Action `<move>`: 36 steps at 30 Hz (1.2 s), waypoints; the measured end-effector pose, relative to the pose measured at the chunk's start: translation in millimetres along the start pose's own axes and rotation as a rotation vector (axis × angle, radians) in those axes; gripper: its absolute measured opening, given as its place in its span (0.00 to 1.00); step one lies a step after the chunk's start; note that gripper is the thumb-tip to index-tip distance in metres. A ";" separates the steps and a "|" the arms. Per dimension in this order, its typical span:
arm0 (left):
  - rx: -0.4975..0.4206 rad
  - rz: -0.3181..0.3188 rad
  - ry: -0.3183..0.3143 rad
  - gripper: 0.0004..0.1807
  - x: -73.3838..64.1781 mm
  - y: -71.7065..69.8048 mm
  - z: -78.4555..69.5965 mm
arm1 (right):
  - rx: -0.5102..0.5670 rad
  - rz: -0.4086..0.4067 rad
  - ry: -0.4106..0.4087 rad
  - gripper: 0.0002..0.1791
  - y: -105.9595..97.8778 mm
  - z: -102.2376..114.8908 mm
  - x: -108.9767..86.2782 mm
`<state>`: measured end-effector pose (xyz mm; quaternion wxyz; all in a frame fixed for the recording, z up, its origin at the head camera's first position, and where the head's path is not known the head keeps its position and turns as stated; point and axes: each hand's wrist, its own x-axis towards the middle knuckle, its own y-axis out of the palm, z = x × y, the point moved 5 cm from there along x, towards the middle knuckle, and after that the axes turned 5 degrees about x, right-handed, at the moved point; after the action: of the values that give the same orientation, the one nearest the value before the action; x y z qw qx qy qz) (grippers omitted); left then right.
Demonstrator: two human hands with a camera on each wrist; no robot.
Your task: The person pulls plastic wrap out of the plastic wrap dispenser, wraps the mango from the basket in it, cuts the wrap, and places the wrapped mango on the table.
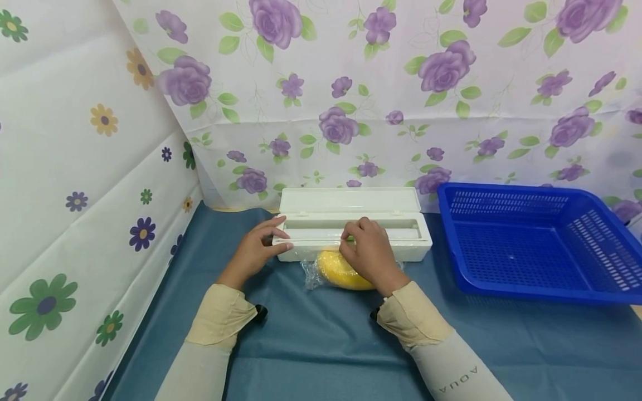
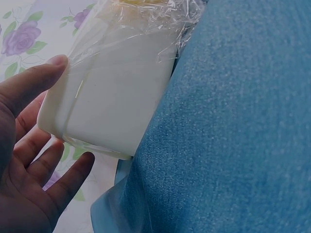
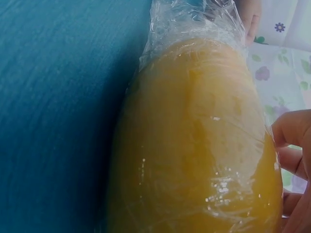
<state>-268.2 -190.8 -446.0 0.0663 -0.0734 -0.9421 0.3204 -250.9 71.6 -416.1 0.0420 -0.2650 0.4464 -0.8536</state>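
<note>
A white cling film dispenser [image 1: 356,253] stands with its lid [image 1: 349,200] raised and a pale roll [image 1: 316,234] inside. My left hand [image 1: 253,250] holds its left end; in the left wrist view the thumb [image 2: 56,63] presses the long edge while the other fingers spread past the end. Curled at the front rail, my right hand [image 1: 371,250] pinches a small green slider [image 1: 350,239], mostly hidden by the fingers. Just in front lies a yellow, rounded, fruit-like thing [image 1: 336,273] wrapped in clear cling film [image 1: 312,274], partly beneath the right hand. Film also stretches onto the dispenser's front.
To the right sits a blue perforated plastic basket [image 1: 501,287]. A blue-green cloth [image 1: 301,345] covers the table, with folds near the front. Flower-patterned sheets [image 1: 311,83] hang behind and at the left.
</note>
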 end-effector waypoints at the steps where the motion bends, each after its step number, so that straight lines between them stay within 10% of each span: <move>1: -0.001 0.000 -0.002 0.10 0.1 0.0 -0.3 | 0.001 -0.002 -0.004 0.04 -0.1 -0.1 0.0; 36: -0.029 -0.001 0.018 0.12 -0.8 -0.2 -0.6 | -0.010 -0.018 0.022 0.02 -2.1 -4.1 1.0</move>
<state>-267.3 -190.7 -445.5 0.0738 -0.0770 -0.9460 0.3061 -253.4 75.6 -415.9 0.0282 -0.2596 0.4487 -0.8547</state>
